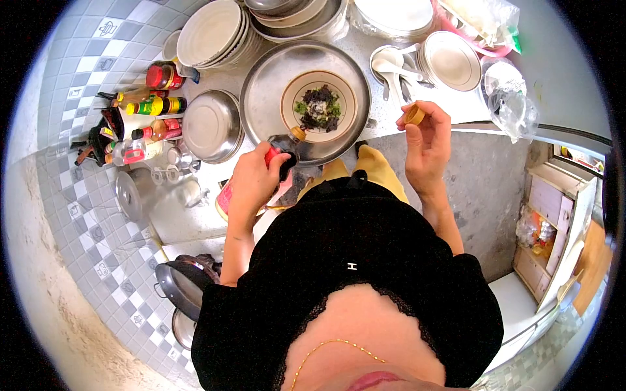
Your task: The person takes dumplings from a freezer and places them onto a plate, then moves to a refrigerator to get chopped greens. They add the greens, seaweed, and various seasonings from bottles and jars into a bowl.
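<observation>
My left hand [253,174] is wrapped round a dark sauce bottle [285,144] with a red label, tilted so its neck points at a bowl. The bottle's mouth is close to the near rim of that bowl [291,98], which is white with a brown line. In the bowl lies a heap of chopped greens, dark shreds and pale bits [318,108]. Under it is a large round metal tray [261,98]. A yellow bottle cap [414,115] is pinched in the fingers of my right hand [429,146], raised to the right of the tray.
Several sauce bottles [156,106] line the tiled wall at left, beside upturned metal bowls [212,127]. Stacked plates [207,32] stand at the back left. White spoons [391,65] in a container and small plates [451,60] are at right. A wok [179,290] is lower left.
</observation>
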The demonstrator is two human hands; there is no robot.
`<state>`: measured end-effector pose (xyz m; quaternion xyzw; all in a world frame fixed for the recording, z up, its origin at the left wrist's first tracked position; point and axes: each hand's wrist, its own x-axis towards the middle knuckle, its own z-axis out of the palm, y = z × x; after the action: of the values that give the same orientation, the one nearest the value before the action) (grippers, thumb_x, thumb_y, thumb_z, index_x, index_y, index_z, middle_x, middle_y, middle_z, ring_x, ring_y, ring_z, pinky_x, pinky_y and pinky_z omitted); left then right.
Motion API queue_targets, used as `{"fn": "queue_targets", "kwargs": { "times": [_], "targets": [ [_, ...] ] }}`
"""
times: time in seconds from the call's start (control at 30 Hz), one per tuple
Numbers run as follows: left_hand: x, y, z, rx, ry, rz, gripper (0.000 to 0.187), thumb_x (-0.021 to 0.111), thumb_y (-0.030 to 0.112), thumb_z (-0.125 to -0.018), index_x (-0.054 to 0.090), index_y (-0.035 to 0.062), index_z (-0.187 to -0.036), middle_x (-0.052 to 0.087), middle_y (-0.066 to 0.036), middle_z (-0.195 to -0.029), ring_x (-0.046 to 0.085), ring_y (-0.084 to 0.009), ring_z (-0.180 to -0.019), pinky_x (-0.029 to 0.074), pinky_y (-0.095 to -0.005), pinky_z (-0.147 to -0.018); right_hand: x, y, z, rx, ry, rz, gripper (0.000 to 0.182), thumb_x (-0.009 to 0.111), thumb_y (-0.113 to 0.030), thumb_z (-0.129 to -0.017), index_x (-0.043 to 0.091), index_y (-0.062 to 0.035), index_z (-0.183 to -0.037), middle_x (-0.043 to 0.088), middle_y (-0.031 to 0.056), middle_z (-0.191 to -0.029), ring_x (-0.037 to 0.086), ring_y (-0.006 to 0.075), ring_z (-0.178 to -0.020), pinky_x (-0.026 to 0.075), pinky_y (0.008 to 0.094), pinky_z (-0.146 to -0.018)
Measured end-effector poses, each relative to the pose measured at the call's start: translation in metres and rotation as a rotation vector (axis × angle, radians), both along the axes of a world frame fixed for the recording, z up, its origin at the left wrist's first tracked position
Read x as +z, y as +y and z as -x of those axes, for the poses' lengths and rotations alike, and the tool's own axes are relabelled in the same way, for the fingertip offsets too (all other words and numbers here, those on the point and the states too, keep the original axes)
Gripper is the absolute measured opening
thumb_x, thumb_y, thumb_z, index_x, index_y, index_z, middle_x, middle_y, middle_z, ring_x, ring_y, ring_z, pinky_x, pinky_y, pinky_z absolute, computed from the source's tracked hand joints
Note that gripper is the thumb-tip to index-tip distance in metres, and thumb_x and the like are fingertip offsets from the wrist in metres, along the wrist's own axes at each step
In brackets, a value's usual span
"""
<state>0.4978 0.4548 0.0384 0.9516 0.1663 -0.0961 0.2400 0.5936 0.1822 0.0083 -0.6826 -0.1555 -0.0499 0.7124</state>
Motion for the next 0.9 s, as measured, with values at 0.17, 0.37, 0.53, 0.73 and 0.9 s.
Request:
{"fn": "queue_targets", "kwargs": {
  "times": [0.17,0.37,0.53,0.73,0.9],
  "targets": [
    [0.000,-0.001,0.001,0.004,-0.006,-0.001,0.036,0.068,0.031,-0.083,0.057,-0.0026,-0.079,0.059,-0.025,-0.067,0.057,-0.0444,-0.067,0.044,-0.0469,-0.060,0.001,0.000,0.001,0.009,-0.005,0.007,0.033,0.058,-0.002,-0.091,0.046,0.0004,-0.122,0.056,0.0126,-0.110,0.059,0.0170,-0.093,0.049,0.0298,-0.087],
    [-0.003,0.007,0.004,0.040,-0.055,0.105,0.032,0.069,0.028,-0.083,0.059,-0.0022,-0.080,0.058,-0.024,-0.066,0.057,-0.0421,-0.063,0.044,-0.0434,-0.058,0.007,0.007,0.002,0.046,0.003,0.001,0.033,0.057,0.000,-0.091,0.047,-0.0005,-0.121,0.056,0.0121,-0.110,0.059,0.0165,-0.094,0.049,0.0292,-0.086],
    [0.003,0.009,0.011,0.105,-0.108,0.210,0.029,0.071,0.024,-0.082,0.059,-0.0026,-0.081,0.057,-0.023,-0.064,0.055,-0.0380,-0.058,0.043,-0.0394,-0.056,0.018,0.030,-0.001,0.185,0.012,0.182,0.039,0.059,0.004,-0.086,0.047,-0.0017,-0.124,0.060,0.0108,-0.103,0.061,0.0184,-0.090,0.049,0.0294,-0.084],
    [0.010,0.014,0.030,0.153,-0.159,0.342,0.025,0.069,0.019,-0.083,0.058,-0.0027,-0.084,0.057,-0.021,-0.064,0.050,-0.0312,-0.054,0.043,-0.0362,-0.056,0.027,0.088,-0.012,0.540,-0.205,0.338,0.037,0.062,0.006,-0.079,0.056,-0.0030,-0.115,0.059,0.0154,-0.104,0.059,0.0311,-0.096,0.048,0.0354,-0.083],
    [0.025,0.019,0.048,0.156,-0.281,0.430,0.020,0.069,0.014,-0.081,0.058,-0.0019,-0.084,0.055,-0.011,-0.063,0.047,-0.0167,-0.056,0.041,-0.0298,-0.056,0.035,0.119,-0.020,0.807,-0.373,0.395,0.037,0.062,0.008,-0.077,0.061,-0.0039,-0.112,0.060,0.0127,-0.108,0.059,0.0294,-0.099,0.049,0.0338,-0.083]
  ]
}}
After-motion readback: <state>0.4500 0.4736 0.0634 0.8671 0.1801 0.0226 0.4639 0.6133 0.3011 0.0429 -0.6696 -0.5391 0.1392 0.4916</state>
